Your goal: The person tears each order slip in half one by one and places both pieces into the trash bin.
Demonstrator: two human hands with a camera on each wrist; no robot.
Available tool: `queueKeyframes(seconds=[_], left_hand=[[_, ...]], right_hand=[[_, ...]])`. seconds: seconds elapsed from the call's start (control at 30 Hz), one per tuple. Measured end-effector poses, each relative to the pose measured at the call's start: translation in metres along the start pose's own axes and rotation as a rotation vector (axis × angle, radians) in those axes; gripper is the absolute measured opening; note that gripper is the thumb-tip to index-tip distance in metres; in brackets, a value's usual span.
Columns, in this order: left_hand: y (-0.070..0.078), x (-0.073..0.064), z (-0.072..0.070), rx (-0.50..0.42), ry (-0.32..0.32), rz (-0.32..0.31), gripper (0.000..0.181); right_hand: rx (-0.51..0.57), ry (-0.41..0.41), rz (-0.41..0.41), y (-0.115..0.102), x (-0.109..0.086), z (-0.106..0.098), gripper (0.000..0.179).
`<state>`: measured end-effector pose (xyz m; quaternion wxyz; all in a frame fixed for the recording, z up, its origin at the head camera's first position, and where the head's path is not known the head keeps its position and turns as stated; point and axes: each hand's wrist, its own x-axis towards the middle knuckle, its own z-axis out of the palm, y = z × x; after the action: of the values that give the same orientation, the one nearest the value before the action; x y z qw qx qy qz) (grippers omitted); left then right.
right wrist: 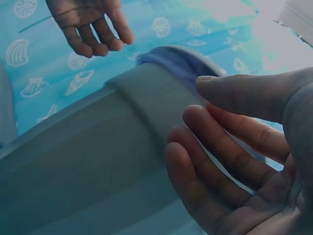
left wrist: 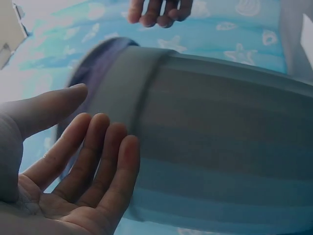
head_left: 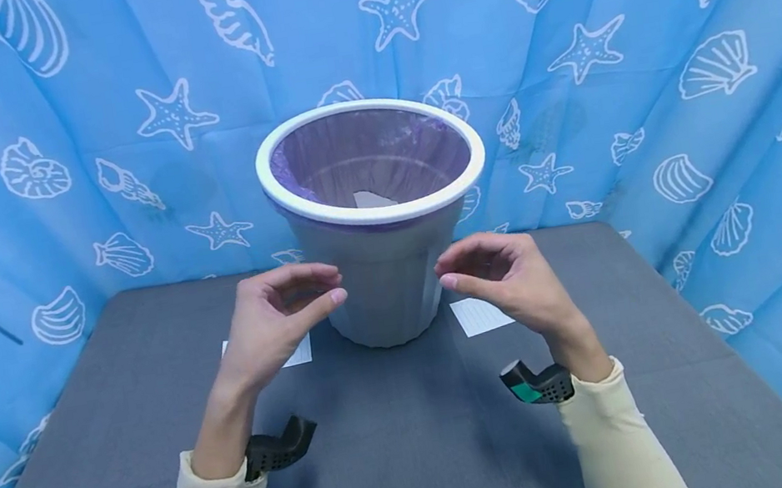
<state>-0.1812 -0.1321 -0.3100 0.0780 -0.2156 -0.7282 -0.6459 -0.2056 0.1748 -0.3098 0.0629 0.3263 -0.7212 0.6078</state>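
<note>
Lined bin on table, one hand at either side

Item: grey bin [head_left: 385, 304], upright, toward the far side of the grey table [head_left: 406, 444], between the hands. White rim [head_left: 379, 214]; purple liner [head_left: 368, 142] inside; pale patch [head_left: 372, 198] within, nature unclear.
Left hand [head_left: 276, 316]: near the bin, fingers loosely curved, thumb apart from them.
Right hand [head_left: 509, 273]: likewise, on the opposite side.
Papers: two, white, flat; left sheet [head_left: 299, 353] partly hidden by the left hand, right sheet [head_left: 479, 316] by the right.
Backdrop: blue curtain [head_left: 215, 186], shell and starfish print.
</note>
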Motion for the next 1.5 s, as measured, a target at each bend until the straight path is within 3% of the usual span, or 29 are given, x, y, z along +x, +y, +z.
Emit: queueKeyframes(seconds=[0.27, 0.53, 0.7, 0.93, 1.27, 1.5], left_hand=[[-0.025, -0.009, -0.001, 0.074, -0.013, -0.066, 0.032], [-0.038, -0.011, -0.011, 0.112, 0.001, -0.102, 0.034], [-0.046, -0.013, -0.025, 0.186, 0.038, -0.118, 0.033], [-0.067, -0.016, -0.057, 0.323, 0.097, -0.158, 0.037], [-0.11, -0.022, -0.084, 0.497, 0.12, -0.3, 0.043], [-0.136, -0.027, -0.098, 0.626, 0.104, -0.423, 0.054]], right_hand=[[0.012, -0.033, 0.089, 0.018, -0.007, 0.007, 0.021], [0.0, -0.069, 0.129, 0.026, -0.007, 0.014, 0.021], [-0.008, -0.095, 0.141, 0.029, -0.006, 0.022, 0.021], [-0.022, -0.141, 0.184, 0.035, -0.006, 0.032, 0.02], [-0.035, -0.301, 0.212, 0.052, -0.003, 0.055, 0.022], [-0.054, -0.345, 0.249, 0.058, -0.002, 0.064, 0.023]])
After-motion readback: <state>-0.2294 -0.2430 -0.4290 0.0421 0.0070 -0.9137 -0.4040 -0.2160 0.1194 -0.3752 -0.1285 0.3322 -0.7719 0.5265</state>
